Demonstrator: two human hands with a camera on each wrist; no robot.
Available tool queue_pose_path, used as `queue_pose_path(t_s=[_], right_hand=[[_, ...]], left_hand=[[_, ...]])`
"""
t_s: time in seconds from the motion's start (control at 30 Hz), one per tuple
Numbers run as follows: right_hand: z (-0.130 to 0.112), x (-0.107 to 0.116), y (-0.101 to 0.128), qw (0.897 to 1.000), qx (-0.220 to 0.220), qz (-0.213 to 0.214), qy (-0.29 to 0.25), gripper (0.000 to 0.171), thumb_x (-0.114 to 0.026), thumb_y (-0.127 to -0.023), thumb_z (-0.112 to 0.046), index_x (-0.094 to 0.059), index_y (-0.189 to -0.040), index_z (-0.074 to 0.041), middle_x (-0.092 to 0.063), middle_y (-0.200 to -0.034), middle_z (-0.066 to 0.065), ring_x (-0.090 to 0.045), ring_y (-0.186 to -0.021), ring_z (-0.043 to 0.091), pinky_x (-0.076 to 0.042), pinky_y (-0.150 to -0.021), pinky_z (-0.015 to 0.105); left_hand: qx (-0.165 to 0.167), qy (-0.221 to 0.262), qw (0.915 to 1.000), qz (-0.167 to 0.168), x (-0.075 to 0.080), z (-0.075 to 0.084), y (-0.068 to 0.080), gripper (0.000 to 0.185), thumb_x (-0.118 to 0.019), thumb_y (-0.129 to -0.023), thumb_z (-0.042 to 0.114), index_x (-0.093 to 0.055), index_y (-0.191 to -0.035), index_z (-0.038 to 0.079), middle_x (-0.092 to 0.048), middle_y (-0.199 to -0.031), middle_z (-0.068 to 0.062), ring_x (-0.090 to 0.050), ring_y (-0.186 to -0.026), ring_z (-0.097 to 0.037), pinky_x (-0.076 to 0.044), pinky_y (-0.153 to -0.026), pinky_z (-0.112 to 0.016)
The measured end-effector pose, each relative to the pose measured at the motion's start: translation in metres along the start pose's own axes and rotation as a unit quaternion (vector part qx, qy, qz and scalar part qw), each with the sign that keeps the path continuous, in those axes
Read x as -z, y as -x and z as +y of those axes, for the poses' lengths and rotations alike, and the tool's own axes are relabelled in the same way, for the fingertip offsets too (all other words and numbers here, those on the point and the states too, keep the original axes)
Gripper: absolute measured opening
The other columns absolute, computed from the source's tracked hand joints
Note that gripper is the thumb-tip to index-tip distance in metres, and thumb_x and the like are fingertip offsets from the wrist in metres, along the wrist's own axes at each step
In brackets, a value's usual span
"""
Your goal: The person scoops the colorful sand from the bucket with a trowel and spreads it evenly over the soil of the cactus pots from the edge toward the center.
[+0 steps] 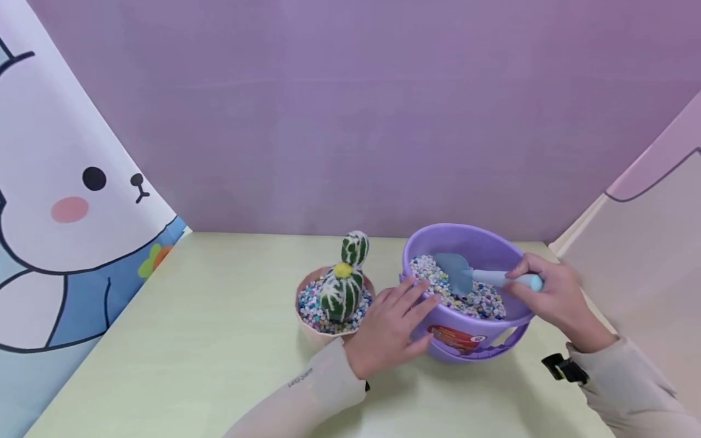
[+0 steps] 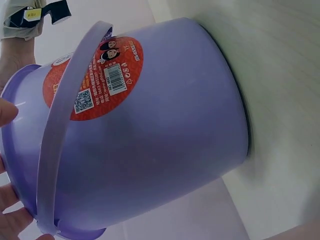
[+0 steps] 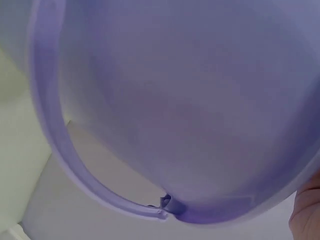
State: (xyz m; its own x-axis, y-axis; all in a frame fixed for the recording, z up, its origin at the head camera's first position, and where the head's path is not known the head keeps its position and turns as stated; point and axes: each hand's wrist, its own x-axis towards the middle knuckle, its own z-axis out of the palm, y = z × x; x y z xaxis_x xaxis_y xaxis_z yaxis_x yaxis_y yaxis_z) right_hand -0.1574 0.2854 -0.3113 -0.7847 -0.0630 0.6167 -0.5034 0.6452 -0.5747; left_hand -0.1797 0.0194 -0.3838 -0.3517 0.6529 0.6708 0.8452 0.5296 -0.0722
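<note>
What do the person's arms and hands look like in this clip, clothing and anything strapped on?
Both hands are bare: no gloves or rings visible. The left hand comes out of a long cream sleeve with small dark lettering near the cuff. The right hand has a matching cream sleeve, with a black strap and buckle at the wrist.
</note>
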Motion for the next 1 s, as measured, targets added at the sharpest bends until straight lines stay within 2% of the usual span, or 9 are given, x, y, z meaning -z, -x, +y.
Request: queue_pose_path(t_s=[0.1,0.23,0.3,0.4,0.5,0.6,0.7,0.8,1.0], right_hand=[[-0.002,0.001,0.002,0.999,0.003,0.008,-0.036,0.027,-0.068,-0.062,0.013,-0.061,-0.069,-0.012,-0.053,-0.059,-0.017,-0.042,-0.049,-0.001,-0.035,-0.039,0.017],[-0.002,0.007,0.006,0.996,-0.035,0.007,-0.082,0.028,-0.063,-0.068,0.019,-0.062,-0.072,-0.009,-0.058,-0.068,-0.014,-0.050,-0.052,-0.001,-0.042,-0.043,0.014],[0.001,0.010,0.009,0.988,-0.059,0.003,-0.144,0.027,-0.057,-0.073,0.021,-0.062,-0.074,-0.006,-0.062,-0.072,-0.009,-0.057,-0.054,0.000,-0.047,-0.047,0.014],[0.006,0.015,0.014,0.955,-0.096,-0.006,-0.282,0.030,-0.047,-0.082,0.023,-0.063,-0.078,-0.002,-0.065,-0.076,0.000,-0.066,-0.058,0.009,-0.053,-0.053,0.020],[0.012,0.017,0.016,0.897,-0.146,-0.003,-0.417,0.033,-0.038,-0.089,0.020,-0.064,-0.081,0.000,-0.067,-0.077,0.009,-0.069,-0.059,0.018,-0.055,-0.054,0.025],[0.018,0.018,0.017,0.849,-0.202,-0.003,-0.488,0.035,-0.034,-0.094,0.015,-0.064,-0.083,0.001,-0.068,-0.075,0.013,-0.069,-0.060,0.021,-0.056,-0.056,0.026],[0.022,0.019,0.019,0.813,-0.250,-0.005,-0.526,0.034,-0.032,-0.095,0.013,-0.063,-0.086,0.002,-0.068,-0.075,0.014,-0.070,-0.061,0.023,-0.056,-0.058,0.026],[0.026,0.021,0.020,0.790,-0.273,-0.001,-0.549,0.032,-0.031,-0.096,0.011,-0.061,-0.087,0.002,-0.068,-0.077,0.015,-0.070,-0.063,0.024,-0.056,-0.059,0.026],[0.028,0.024,0.019,0.770,-0.271,0.010,-0.578,0.030,-0.032,-0.098,0.008,-0.060,-0.089,0.002,-0.068,-0.079,0.017,-0.071,-0.067,0.025,-0.056,-0.061,0.026]], left_hand=[[0.004,0.005,1.0000,0.000,0.002,-0.001,0.000,0.056,-0.070,-0.083,0.036,-0.057,-0.133,0.014,-0.052,-0.139,-0.010,-0.045,-0.130,-0.029,-0.042,-0.100,-0.037],[0.006,0.019,0.9998,0.000,0.004,-0.002,-0.002,0.056,-0.071,-0.083,0.035,-0.057,-0.133,0.014,-0.052,-0.139,-0.010,-0.045,-0.130,-0.030,-0.044,-0.098,-0.040],[0.005,0.024,0.9997,-0.001,0.004,-0.002,-0.003,0.056,-0.071,-0.083,0.035,-0.057,-0.132,0.014,-0.052,-0.138,-0.011,-0.045,-0.130,-0.030,-0.045,-0.097,-0.041],[0.005,0.022,0.9997,-0.006,0.005,-0.002,-0.002,0.055,-0.071,-0.083,0.034,-0.057,-0.132,0.014,-0.052,-0.139,-0.011,-0.044,-0.131,-0.029,-0.045,-0.097,-0.040],[0.008,0.022,0.9996,-0.013,0.005,-0.002,0.000,0.055,-0.071,-0.083,0.034,-0.057,-0.133,0.014,-0.051,-0.139,-0.010,-0.043,-0.131,-0.029,-0.044,-0.098,-0.039],[0.006,0.020,0.9996,-0.021,0.006,-0.002,0.002,0.055,-0.071,-0.083,0.035,-0.057,-0.133,0.014,-0.051,-0.140,-0.010,-0.043,-0.132,-0.029,-0.044,-0.098,-0.040],[0.004,0.015,0.9995,-0.027,0.008,-0.002,0.006,0.055,-0.070,-0.083,0.036,-0.057,-0.133,0.015,-0.051,-0.140,-0.010,-0.043,-0.132,-0.029,-0.045,-0.097,-0.040],[-0.005,0.010,0.9994,-0.033,0.007,-0.001,0.007,0.057,-0.069,-0.084,0.038,-0.055,-0.134,0.014,-0.049,-0.141,-0.010,-0.043,-0.132,-0.029,-0.044,-0.097,-0.040],[-0.019,-0.012,0.9984,-0.053,0.010,-0.004,0.001,0.061,-0.066,-0.085,0.042,-0.052,-0.137,0.014,-0.047,-0.143,-0.012,-0.040,-0.134,-0.029,-0.042,-0.099,-0.040]])
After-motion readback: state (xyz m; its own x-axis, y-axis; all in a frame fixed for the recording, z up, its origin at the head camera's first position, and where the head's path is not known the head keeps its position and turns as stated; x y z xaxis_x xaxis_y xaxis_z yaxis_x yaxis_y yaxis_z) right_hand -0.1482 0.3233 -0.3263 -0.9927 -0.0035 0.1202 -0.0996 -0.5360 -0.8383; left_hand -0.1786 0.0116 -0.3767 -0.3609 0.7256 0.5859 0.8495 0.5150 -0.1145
